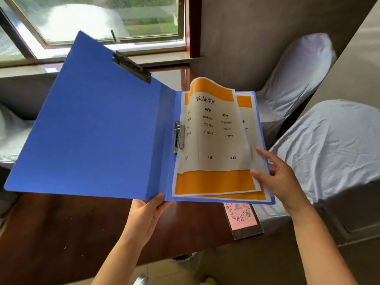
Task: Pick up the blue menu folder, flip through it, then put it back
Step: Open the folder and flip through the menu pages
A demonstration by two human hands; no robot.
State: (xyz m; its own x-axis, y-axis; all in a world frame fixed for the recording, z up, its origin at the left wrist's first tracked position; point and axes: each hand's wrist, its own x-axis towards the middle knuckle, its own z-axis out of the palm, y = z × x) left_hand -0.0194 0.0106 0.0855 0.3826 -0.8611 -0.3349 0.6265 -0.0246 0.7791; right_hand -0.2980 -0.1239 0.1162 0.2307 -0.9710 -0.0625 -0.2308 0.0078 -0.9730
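Note:
The blue menu folder (92,128) is spread wide open in the air above the dark wooden table (61,229). My left hand (146,217) grips its bottom edge at the spine, thumb on top. Inside on the right lie orange-and-cream menu pages (213,140) in clear sleeves, held by a metal clip near the spine. The top page curls upward. My right hand (277,177) pinches the right edge of that page between thumb and fingers. A black clip sits at the upper edge of the left cover.
A pink QR-code card in a dark stand (242,218) sits on the table's right edge under the folder. Two white-covered chairs (329,145) stand at the right. A window and sill (102,27) are behind.

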